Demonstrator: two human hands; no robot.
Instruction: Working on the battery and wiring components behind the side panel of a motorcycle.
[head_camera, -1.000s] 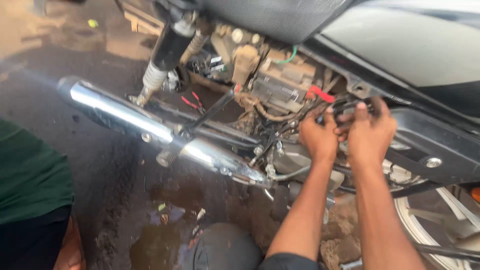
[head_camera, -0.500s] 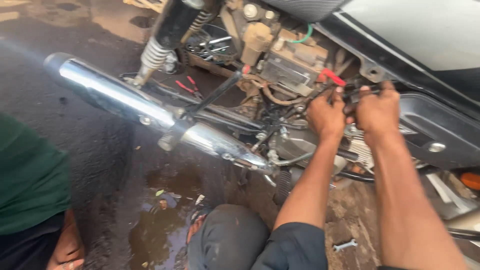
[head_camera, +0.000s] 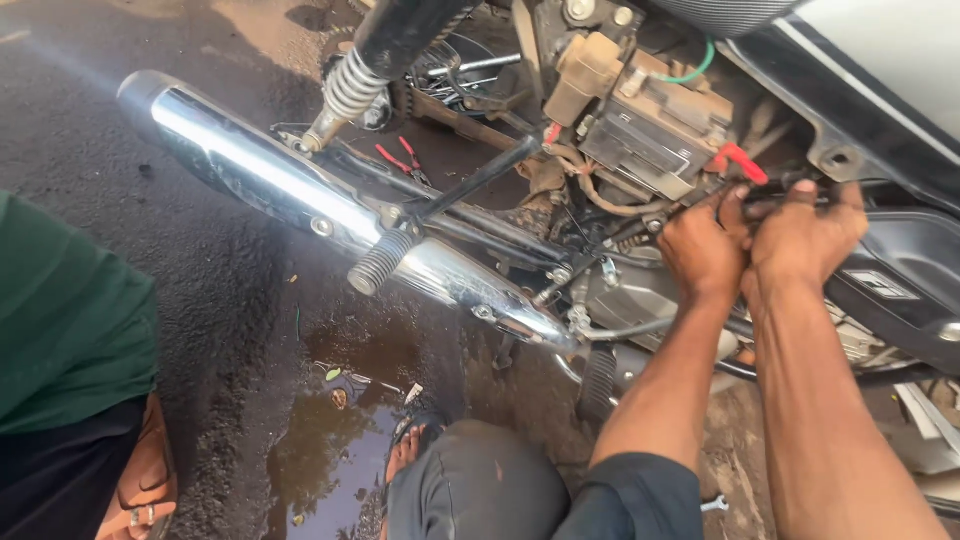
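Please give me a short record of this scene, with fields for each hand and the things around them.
left hand: closed on dark cables by the engine
right hand: gripping the same cables, touching the left
cables: black, beside a red connector
exhaust: chrome, left of the hands
footpeg: ribbed, over the exhaust
puddle: on the ground below
bystander: green top, far left

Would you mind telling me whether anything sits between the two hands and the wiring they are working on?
Nothing visible does: the left hand and right hand are already on the black wires beside the red connector.
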